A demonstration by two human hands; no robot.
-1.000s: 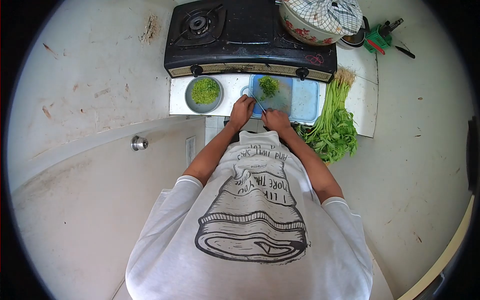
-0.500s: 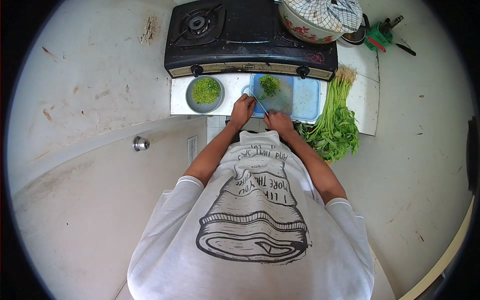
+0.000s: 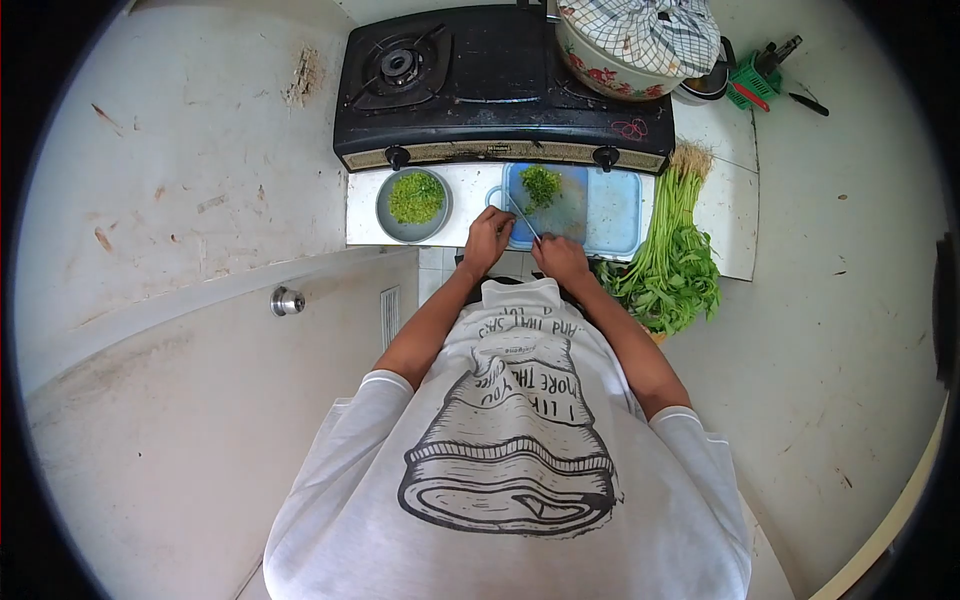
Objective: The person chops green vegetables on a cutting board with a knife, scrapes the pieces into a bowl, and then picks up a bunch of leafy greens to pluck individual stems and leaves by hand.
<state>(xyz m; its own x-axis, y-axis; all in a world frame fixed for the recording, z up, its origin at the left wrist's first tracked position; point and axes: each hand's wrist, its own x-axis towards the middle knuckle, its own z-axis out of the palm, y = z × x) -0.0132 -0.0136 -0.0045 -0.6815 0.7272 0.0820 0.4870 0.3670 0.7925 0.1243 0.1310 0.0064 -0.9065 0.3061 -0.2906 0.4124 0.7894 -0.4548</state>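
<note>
Right-hand grip (image 3: 562, 261) is closed round a slim pale-bladed knife (image 3: 523, 218) pointing to eleven o'clock; left-hand grip (image 3: 488, 240) bends beside it, its hold impossible to tell. Chopped green leaves (image 3: 541, 186) lie on a blue rectangular board (image 3: 613, 212), between one and two o'clock from the left-hand grip.

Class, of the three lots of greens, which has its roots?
The long bunch at the right, stringy roots at one end, leaves at the other; the greens in the bowl and the pile beside the knife are chopped.
</note>
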